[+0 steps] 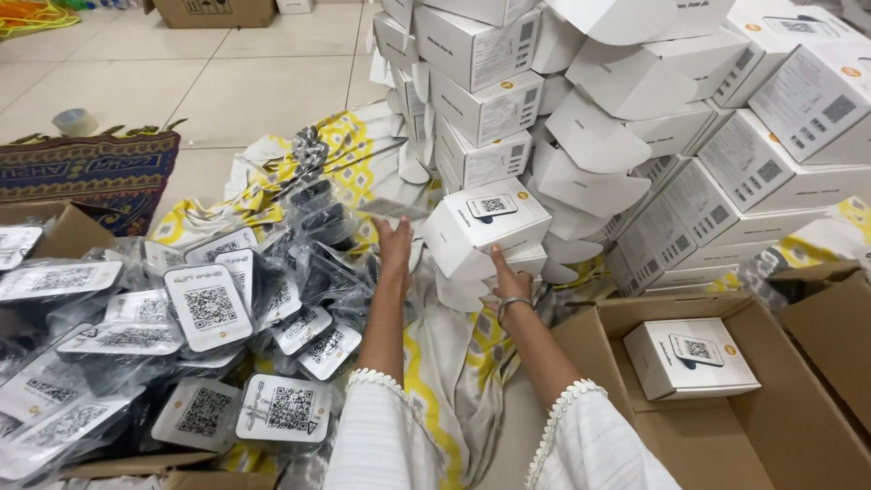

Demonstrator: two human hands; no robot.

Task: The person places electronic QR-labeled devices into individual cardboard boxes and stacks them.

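Tile floor [272, 82] w/ yellow cloth [454, 363], patterned rug [91, 172], tape roll [74, 121].

Centre of frame: a small box [485, 231] is sitting at the foot of the box stack [635, 118], with the left hand [395, 245] lying against its left side and the right hand [511, 281] touching its lower front.
Upper right: the box stack is filling the frame behind the hands.
Left half: a heap of bagged devices [209, 308] is lying on a spread cloth [454, 363], left of the left forearm.
Lower right: an open carton [771, 426] is standing right of the right forearm, with one boxed unit [689, 358] lying in it.
Far left: a rug [86, 172] is lying on the floor behind the heap, a tape roll [74, 121] sitting just behind it.
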